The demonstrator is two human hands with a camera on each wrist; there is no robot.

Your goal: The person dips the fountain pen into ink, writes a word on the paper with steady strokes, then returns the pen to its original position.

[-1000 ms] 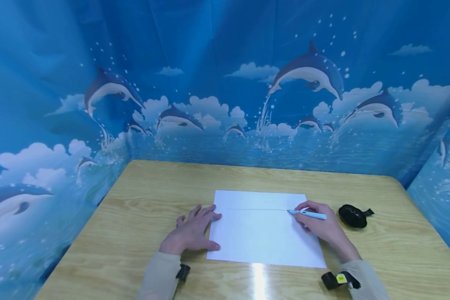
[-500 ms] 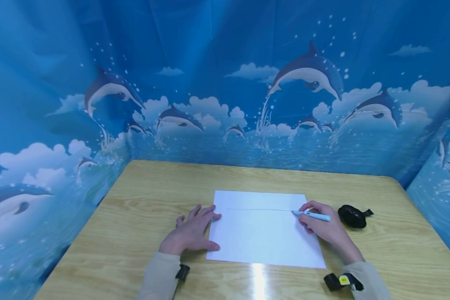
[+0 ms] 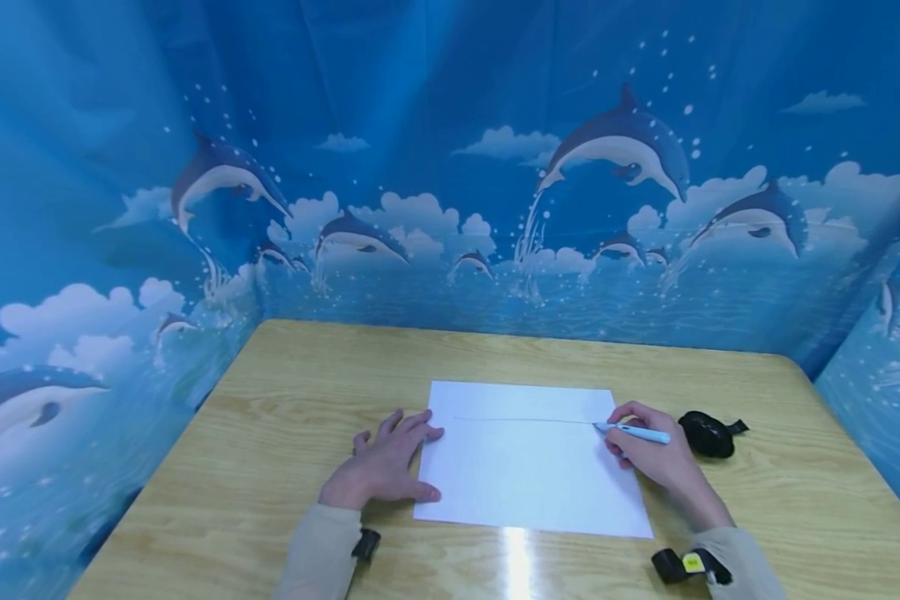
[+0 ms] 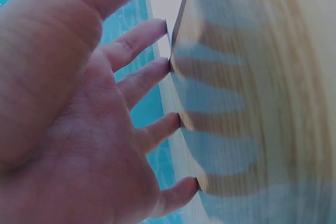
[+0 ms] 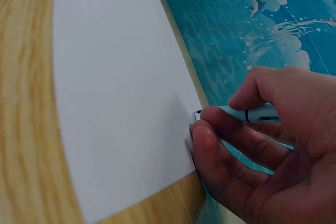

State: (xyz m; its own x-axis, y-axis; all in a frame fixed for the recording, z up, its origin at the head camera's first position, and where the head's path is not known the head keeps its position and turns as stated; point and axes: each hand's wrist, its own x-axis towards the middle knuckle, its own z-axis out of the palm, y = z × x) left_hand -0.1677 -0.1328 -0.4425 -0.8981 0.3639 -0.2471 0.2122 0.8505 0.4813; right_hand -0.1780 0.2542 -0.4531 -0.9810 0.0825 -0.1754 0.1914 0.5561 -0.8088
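Over the table (image 3: 330, 367), a pen (image 3: 648, 434) lies pinched in the right hand (image 3: 657, 458).

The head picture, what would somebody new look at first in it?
Probably the big leaping dolphin, at upper right on the blue backdrop behind the wood-grain table. Then perhaps the bright white paper lying on the table, where the right hand holds a light-blue pen at the right end of a thin line.
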